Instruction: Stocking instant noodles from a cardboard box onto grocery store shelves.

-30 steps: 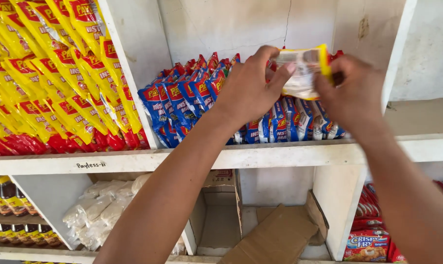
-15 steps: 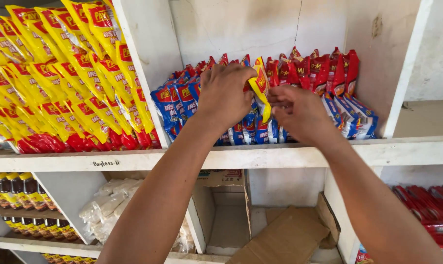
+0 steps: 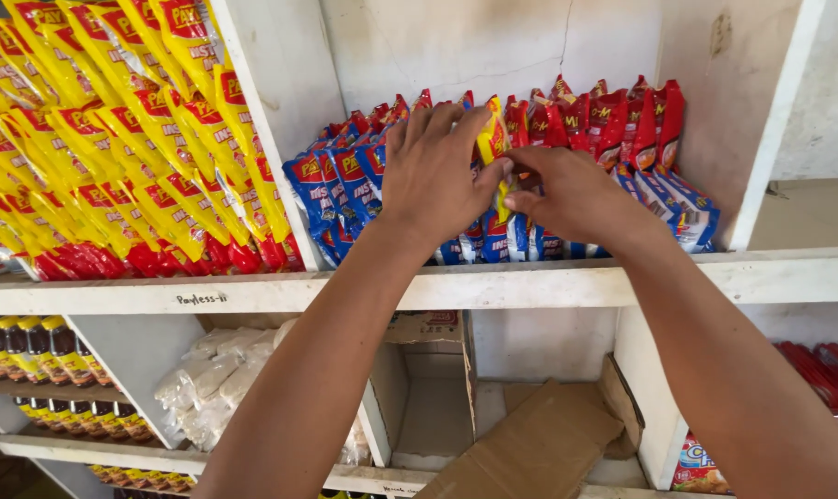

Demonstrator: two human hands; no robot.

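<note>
While hands [image 3: 507, 189] pinch yellow packet [image 3: 493, 139], long axis upright

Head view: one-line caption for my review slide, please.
Left hand and right hand press a yellow packet into the row of blue and red packets on a white shelf.
</note>
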